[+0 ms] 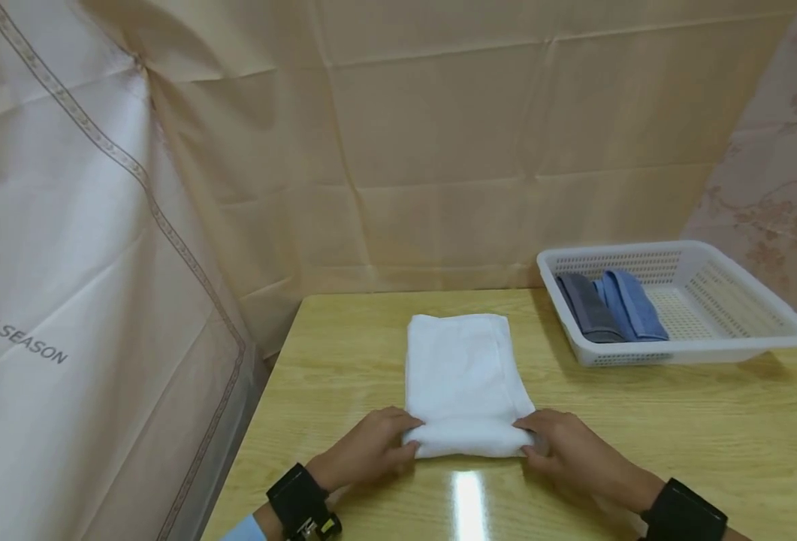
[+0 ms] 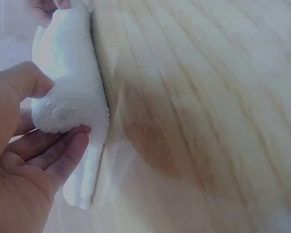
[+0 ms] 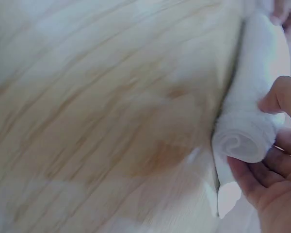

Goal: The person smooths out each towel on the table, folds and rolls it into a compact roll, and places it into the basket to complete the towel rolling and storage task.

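A white towel (image 1: 462,368) lies folded on the wooden table, its near edge rolled into a thick cylinder. My left hand (image 1: 375,445) grips the left end of the roll, thumb and fingers around it. At the right end, my right hand (image 1: 563,451) holds the roll the same way. The right wrist view shows the spiral of the rolled end (image 3: 240,145) between thumb and fingers. In the left wrist view the roll (image 2: 70,73) sits between the thumb and the curled fingers. The flat part of the towel stretches away from me behind the roll.
A white plastic basket (image 1: 736,347) stands at the back right of the table (image 1: 344,353). Inside its left side lie a dark grey rolled cloth (image 1: 587,308) and a blue one (image 1: 633,306). A beige curtain (image 1: 439,150) hangs behind, and a pale printed cover (image 1: 101,361) on the left.
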Available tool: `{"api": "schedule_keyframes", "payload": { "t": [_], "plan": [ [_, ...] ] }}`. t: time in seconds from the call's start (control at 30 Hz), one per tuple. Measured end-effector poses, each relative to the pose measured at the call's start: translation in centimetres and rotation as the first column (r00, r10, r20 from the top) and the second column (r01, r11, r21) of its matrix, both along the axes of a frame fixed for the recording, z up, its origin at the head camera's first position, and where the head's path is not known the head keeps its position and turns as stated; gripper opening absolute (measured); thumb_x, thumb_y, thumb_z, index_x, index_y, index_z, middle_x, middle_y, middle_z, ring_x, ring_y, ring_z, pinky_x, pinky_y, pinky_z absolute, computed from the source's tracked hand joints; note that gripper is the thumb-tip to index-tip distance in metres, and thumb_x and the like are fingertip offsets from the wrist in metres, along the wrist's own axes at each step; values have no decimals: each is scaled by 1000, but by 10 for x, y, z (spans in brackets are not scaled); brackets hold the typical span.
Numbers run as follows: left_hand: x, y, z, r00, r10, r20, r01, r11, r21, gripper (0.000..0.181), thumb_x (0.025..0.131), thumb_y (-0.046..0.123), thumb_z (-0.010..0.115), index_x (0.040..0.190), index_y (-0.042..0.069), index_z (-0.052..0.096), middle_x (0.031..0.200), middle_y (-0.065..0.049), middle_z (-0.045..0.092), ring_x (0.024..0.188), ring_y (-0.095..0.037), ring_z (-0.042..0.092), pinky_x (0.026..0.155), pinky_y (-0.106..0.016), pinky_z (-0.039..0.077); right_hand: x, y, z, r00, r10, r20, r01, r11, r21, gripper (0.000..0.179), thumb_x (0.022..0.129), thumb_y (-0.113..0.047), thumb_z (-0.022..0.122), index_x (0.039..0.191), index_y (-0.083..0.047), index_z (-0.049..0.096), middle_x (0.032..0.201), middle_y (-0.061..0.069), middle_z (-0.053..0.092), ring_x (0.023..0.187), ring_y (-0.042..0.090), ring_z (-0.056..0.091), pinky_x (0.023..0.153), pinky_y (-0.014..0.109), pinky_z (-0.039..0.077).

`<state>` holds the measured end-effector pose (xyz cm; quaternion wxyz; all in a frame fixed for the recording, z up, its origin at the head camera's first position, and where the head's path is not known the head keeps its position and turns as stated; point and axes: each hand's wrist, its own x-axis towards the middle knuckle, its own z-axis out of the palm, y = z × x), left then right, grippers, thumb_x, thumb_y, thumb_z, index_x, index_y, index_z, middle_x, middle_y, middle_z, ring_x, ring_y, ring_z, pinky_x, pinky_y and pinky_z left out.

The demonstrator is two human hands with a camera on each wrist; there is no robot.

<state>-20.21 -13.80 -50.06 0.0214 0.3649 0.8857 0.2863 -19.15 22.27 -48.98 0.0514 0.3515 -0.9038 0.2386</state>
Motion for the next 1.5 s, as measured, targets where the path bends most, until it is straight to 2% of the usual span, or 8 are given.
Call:
{"api": "schedule_keyframes", "payload": {
  "t": [0.2, 0.43, 0.73, 0.87, 0.97, 1.23, 1.37, 1.5],
  "plan": [
    [0, 1, 2, 986, 11, 169, -39, 986, 160, 23, 105, 15, 60, 124, 26, 57, 73, 10, 52, 58, 0, 45, 56, -18, 41, -8, 5, 6, 959, 27, 282, 27, 982, -186, 21, 98, -19, 72, 116, -13, 63, 105, 1, 73, 78, 1, 60, 65, 24, 51],
    [0, 6, 2, 998, 60, 35, -65, 984, 165, 14, 103, 15, 65, 113, 12, 74, 114, 2, 65, 98, -7, 64, 82, -22, 54, -17, 8, 6, 904, 26, 426, 94, 962, -258, 18, 101, -20, 69, 114, -13, 58, 89, -2, 71, 66, 5, 55, 56, 24, 45],
    [6, -3, 0, 978, -1, -207, -12, 998, -62, 55, 90, 22, 82, 141, 8, 63, 138, -6, 57, 125, -18, 54, 104, -30, 47, -5, -1, 5, 993, -116, 1, 115, 988, -99, 13, 87, -16, 82, 96, -22, 75, 103, -6, 74, 79, 6, 55, 66, 29, 49],
    [4, -6, 2, 987, -9, -162, 1, 999, -50, 51, 93, 14, 76, 141, 7, 62, 135, -7, 59, 124, -17, 57, 103, -28, 48, 1, -5, 5, 908, -14, -420, 47, 997, 67, 26, 75, -20, 88, 100, -16, 81, 105, -1, 71, 92, 18, 60, 73, 41, 52],
    [3, -9, 4, 993, -4, -118, -2, 999, -52, 51, 95, 14, 74, 143, 6, 60, 136, -8, 60, 126, -17, 57, 104, -29, 48, 4, -9, 4, 858, 78, -508, -14, 992, 129, 43, 70, -25, 92, 106, -6, 78, 109, 5, 69, 95, 23, 61, 76, 45, 52],
    [1, -11, 3, 999, -8, -54, 5, 998, -57, 49, 99, 15, 70, 146, 8, 57, 137, -8, 61, 127, -20, 57, 105, -33, 47, 7, -11, 5, 936, 51, -348, -11, 993, 115, 42, 76, -10, 88, 113, 4, 72, 106, 12, 69, 95, 27, 69, 78, 41, 59],
    [-2, -10, 4, 1000, -6, 16, 7, 998, -56, 43, 102, 21, 67, 144, 11, 61, 125, 2, 65, 114, -10, 58, 96, -27, 50, 3, -8, 10, 996, -22, -81, 24, 999, 28, 33, 88, -12, 78, 116, 5, 73, 98, 6, 73, 81, 13, 66, 69, 32, 57],
    [-4, -8, 7, 996, -2, 90, 6, 999, -41, 29, 106, 23, 61, 133, 17, 68, 95, 12, 61, 88, -6, 54, 76, -22, 49, -6, -5, 14, 977, -54, 209, 77, 992, -104, 32, 96, -13, 71, 123, 4, 70, 72, -9, 60, 59, -2, 45, 55, 22, 44]
  ]
}}
